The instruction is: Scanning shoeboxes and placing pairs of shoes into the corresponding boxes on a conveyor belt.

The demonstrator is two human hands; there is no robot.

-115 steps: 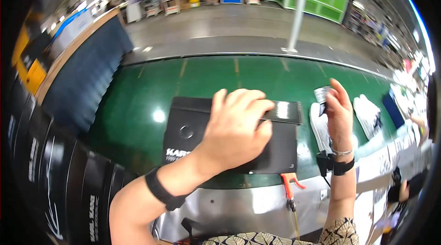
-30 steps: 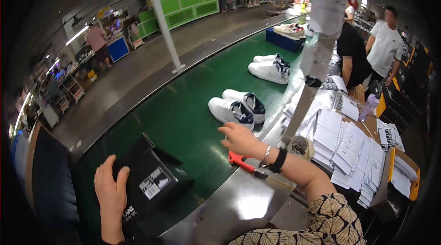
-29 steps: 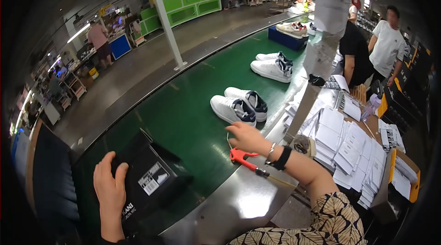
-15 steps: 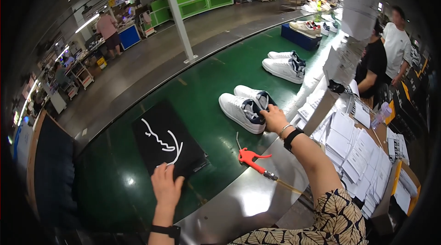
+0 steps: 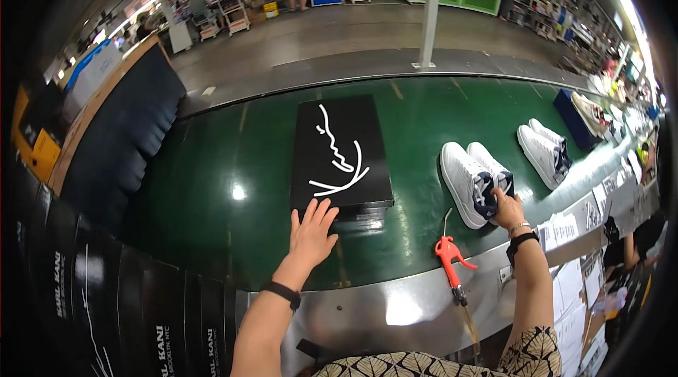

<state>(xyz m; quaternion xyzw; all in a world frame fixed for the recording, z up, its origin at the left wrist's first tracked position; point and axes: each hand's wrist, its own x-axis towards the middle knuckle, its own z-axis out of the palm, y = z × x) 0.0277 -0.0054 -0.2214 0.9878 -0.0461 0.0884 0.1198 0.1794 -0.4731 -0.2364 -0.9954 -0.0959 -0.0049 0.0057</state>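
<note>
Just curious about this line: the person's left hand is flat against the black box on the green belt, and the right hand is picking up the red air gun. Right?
Not quite. The head view shows the right hand gripping the heel of a white shoe, not the red air gun, which lies untouched at the belt's edge. The left hand does rest against the black box.

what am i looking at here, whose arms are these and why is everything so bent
These are a person's own two bare arms, filmed by a wide fisheye camera on their head, which bends straight edges. They stand at a glossy green conveyor belt. The left hand lies flat, fingers spread, at the near edge of a closed black cardboard shoe box with a white scribble on its lid. The right hand has its grip on the heel of a white and navy sneaker pair. A red air blow gun lies at the belt's edge.
</note>
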